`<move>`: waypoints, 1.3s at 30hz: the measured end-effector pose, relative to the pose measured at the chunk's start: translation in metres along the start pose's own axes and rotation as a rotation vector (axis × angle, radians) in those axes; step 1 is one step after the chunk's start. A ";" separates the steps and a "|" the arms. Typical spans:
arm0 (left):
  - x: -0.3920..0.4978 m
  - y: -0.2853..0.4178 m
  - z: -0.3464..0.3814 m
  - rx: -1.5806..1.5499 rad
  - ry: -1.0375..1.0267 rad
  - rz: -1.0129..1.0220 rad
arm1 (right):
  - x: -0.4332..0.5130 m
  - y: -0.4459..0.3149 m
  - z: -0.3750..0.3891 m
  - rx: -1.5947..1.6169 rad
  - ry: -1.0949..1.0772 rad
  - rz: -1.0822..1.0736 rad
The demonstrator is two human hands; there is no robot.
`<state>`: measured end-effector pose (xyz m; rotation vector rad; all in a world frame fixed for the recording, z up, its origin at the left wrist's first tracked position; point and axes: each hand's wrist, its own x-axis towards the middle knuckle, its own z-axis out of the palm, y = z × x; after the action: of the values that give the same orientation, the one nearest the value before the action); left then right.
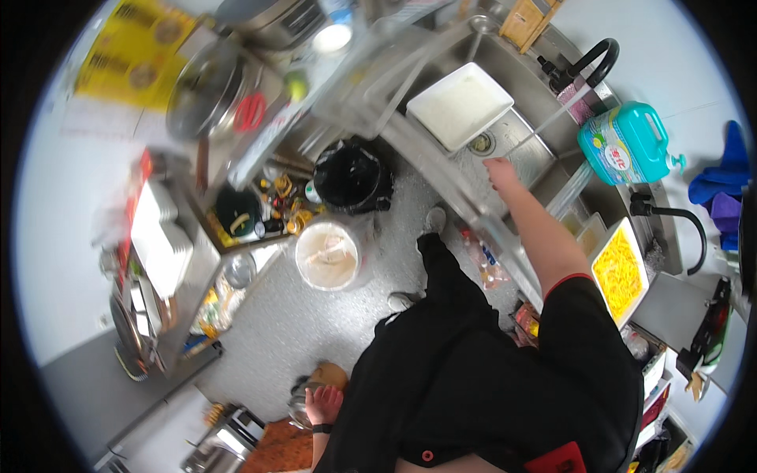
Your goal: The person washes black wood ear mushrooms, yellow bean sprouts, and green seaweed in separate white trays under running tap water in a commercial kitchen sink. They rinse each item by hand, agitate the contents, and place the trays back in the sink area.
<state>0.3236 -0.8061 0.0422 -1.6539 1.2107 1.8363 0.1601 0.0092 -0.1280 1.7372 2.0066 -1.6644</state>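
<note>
My right hand (501,172) reaches over the stainless steel sink (535,127), its fingers curled beside a running stream of water. Whether anything sits inside those fingers cannot be made out. The water falls from a black curved faucet (609,56). Just beyond the hand, a white rectangular tub (460,106) lies tilted in the basin near the drain (481,143). My left hand (324,405), with a black band at the wrist, hangs low at my side. Its fingers are apart and it holds nothing visible.
A turquoise detergent jug (624,143) and a white tub of yellow shreds (620,273) stand along the sink on the right. A black-lined bin (353,175) and a white bucket (328,255) stand on the floor. Stacked white containers (161,239) occupy the left shelf.
</note>
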 end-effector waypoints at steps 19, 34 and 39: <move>-0.096 0.019 0.588 1.518 -0.782 0.405 | 0.076 -0.054 0.003 -0.110 0.127 -0.070; -0.081 -0.090 0.813 1.402 -1.280 0.215 | -0.071 -0.110 -0.161 0.612 -0.137 0.043; -0.078 -0.082 0.804 1.361 -1.259 0.432 | -0.019 -0.133 -0.161 1.459 -0.018 0.076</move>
<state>-0.0824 -0.1034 0.0331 0.4770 1.4953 1.1319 0.1662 0.1304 0.0432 1.7731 0.4240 -3.3805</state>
